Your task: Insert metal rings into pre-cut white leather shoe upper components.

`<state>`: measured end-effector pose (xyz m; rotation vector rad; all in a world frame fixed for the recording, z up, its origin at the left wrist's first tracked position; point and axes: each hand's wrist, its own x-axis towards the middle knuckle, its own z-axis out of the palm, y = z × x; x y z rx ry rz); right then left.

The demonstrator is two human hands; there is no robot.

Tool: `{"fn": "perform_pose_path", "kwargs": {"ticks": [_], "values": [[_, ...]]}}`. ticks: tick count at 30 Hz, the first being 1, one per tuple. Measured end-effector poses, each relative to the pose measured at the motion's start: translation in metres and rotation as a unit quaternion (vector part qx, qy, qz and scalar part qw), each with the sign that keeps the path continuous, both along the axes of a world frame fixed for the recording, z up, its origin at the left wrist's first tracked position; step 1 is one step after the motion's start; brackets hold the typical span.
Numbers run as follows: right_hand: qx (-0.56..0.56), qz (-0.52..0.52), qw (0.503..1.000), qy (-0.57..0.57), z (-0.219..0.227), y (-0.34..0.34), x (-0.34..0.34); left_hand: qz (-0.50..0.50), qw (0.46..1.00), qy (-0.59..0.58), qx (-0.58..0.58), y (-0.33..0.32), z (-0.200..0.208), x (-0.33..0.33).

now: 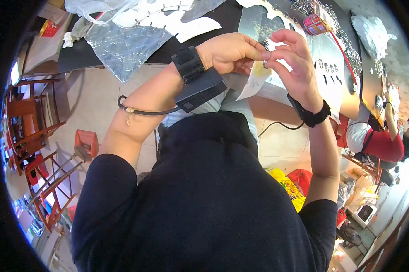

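Observation:
My left hand and my right hand meet over the table's near edge, thumbs and forefingers pinched together. Between their fingertips is a small shiny metal piece, ring-like but mostly covered by the fingers. The right hand's other fingers are raised and curled apart. Just below the fingertips, a white sheet with a yellowish patch hangs at the edge. Beside my right hand, a row of small dark rings lies on a pale sheet.
A crumpled clear plastic sheet drapes over the table's left edge. White cut-out pieces lie behind it. To the right stand a pink tin and metal chains. Another person in red sits farther right; wooden chairs stand left.

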<state>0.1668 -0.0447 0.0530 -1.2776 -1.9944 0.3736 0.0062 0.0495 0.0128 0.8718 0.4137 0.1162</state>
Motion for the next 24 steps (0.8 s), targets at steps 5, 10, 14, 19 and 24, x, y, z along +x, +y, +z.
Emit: {"fn": "perform_pose_path", "kwargs": {"ticks": [5, 10, 14, 19, 24], "values": [[0.068, -0.017, 0.996, -0.056, 0.001, 0.003, 0.009, 0.085, 0.977, -0.007, -0.194, -0.012, -0.011, 0.01], [0.139, -0.062, 0.985, -0.084, -0.029, -0.019, 0.005, 0.146, 0.954, -0.049, -0.256, -0.031, -0.007, 0.008], [0.175, -0.052, 0.974, -0.132, -0.038, -0.025, 0.001, 0.177, 0.971, 0.022, -0.161, -0.04, -0.006, 0.003], [0.135, 0.004, 0.987, -0.086, -0.04, -0.026, 0.004, 0.061, 0.981, -0.006, -0.184, -0.029, -0.01, -0.001], [0.149, 0.029, 0.984, -0.097, -0.033, -0.021, 0.007, 0.046, 0.989, 0.076, -0.12, -0.03, -0.002, 0.003]]}}
